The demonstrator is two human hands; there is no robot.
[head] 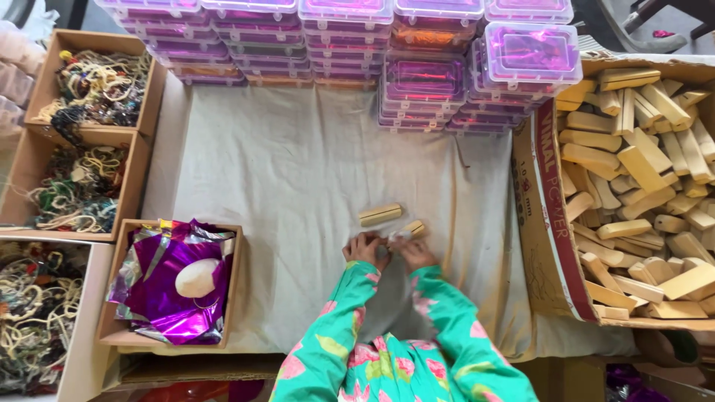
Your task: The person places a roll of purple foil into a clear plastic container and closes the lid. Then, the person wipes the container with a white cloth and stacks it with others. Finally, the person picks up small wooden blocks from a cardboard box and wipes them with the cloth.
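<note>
Along the left edge of the table, cardboard boxes of tangled cords [95,88] were stacked one behind another, and nearer the front a smaller box of shiny purple foil [167,286] was seen, with a pale oval lump [196,278] resting on the foil. The middle of the table was covered by a pale cloth [298,179]. Along the far edge, clear plastic cases with purple contents [424,82] were piled in several stacks.

Near the front middle of the cloth, both hands were held close together. The left hand [364,249] was curled, its fingers bent toward the right hand; what it gripped could not be made out. The right hand [412,251] was closed on one end of a small wooden block [412,229], which was held just above the cloth, its long axis tilted up toward the far right corner. A strip of something pale seemed to be pinched between the two hands at the block's near end, though this was too small to tell.

A second wooden block [380,214] lay free on the cloth just beyond the hands, toward the far edge, its long axis running nearly left to right. It was almost equally near to both hands.

At the right edge, a large cardboard carton [544,223] was heaped with many more wooden blocks [640,171].
</note>
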